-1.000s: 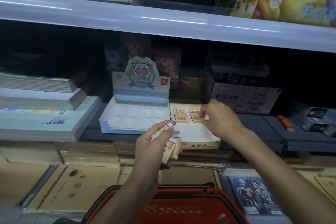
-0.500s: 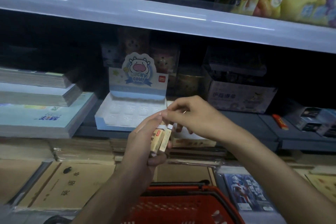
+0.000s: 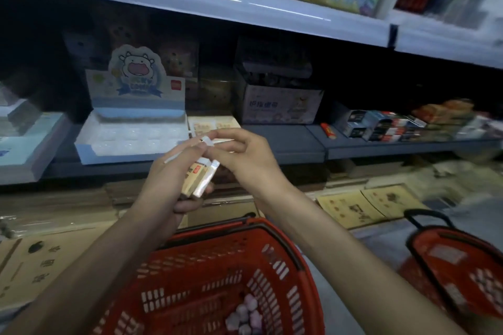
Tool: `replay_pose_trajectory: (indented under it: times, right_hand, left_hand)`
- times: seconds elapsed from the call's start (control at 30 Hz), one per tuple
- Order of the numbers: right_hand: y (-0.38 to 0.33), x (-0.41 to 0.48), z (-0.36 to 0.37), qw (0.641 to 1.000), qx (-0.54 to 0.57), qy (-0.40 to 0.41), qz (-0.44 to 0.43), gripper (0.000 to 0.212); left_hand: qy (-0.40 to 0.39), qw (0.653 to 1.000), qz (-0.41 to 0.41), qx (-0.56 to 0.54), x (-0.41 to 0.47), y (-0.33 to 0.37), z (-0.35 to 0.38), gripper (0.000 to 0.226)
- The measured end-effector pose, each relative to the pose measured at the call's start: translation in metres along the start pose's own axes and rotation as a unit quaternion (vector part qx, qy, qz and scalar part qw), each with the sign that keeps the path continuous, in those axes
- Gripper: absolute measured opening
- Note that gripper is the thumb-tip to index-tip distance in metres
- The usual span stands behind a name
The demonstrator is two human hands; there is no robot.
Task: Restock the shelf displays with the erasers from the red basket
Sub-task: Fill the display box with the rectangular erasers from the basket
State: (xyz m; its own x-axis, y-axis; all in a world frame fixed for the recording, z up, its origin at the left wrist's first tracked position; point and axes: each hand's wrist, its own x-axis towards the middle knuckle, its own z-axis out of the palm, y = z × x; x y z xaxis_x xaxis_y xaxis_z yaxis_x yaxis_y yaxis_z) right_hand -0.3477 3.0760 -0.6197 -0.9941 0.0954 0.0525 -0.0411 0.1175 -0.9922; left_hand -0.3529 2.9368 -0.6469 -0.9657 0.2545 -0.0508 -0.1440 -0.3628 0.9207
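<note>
- The red basket (image 3: 296,275) sits nearest, under both forearms, with small pale pink pieces (image 3: 245,313) in its bottom.
- A second basket (image 3: 457,261), also red, stands off to the right.
- Above the red basket, the left hand (image 3: 171,174) is curled round a small stack of erasers (image 3: 200,175) in cream sleeves, tilted upright.
- The right hand (image 3: 245,158) pinches the top end of that stack with thumb and forefinger.
- Behind the hands, on the shelf (image 3: 272,141), a cream display box (image 3: 215,124) is partly hidden; a cow display box (image 3: 130,133) stands just left of it.
</note>
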Motion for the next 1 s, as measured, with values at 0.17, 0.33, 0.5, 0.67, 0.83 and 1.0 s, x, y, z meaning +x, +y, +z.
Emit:
replay_pose_trajectory:
  times: [0.17, 0.33, 0.5, 0.67, 0.83, 1.0]
  right_hand:
    - [0.0, -0.048, -0.005, 0.998, 0.025, 0.047, 0.035, 0.027]
    - [0.001, -0.084, -0.014, 0.996, 0.008, 0.08, 0.044, 0.028]
    - [-0.005, -0.105, -0.02, 0.995, -0.005, 0.091, 0.051, 0.029]
    - [-0.013, -0.107, -0.021, 0.995, -0.022, 0.08, 0.051, 0.031]
    - [-0.01, -0.104, -0.011, 0.995, -0.018, 0.071, 0.061, 0.03]
    - [-0.005, -0.101, -0.01, 0.995, -0.028, 0.073, 0.062, 0.03]
  left_hand:
    - [-0.059, 0.998, -0.01, 0.02, -0.03, -0.005, 0.007, 0.026]
    - [-0.083, 0.995, -0.013, 0.048, -0.05, -0.016, 0.015, 0.025]
    - [-0.089, 0.995, -0.011, 0.054, -0.066, -0.018, 0.022, 0.022]
    - [-0.102, 0.993, -0.013, 0.056, -0.066, -0.015, 0.015, 0.023]
    - [-0.099, 0.994, -0.006, 0.056, -0.068, -0.015, 0.006, 0.023]
    - [-0.097, 0.993, -0.005, 0.065, -0.067, -0.015, 0.007, 0.023]
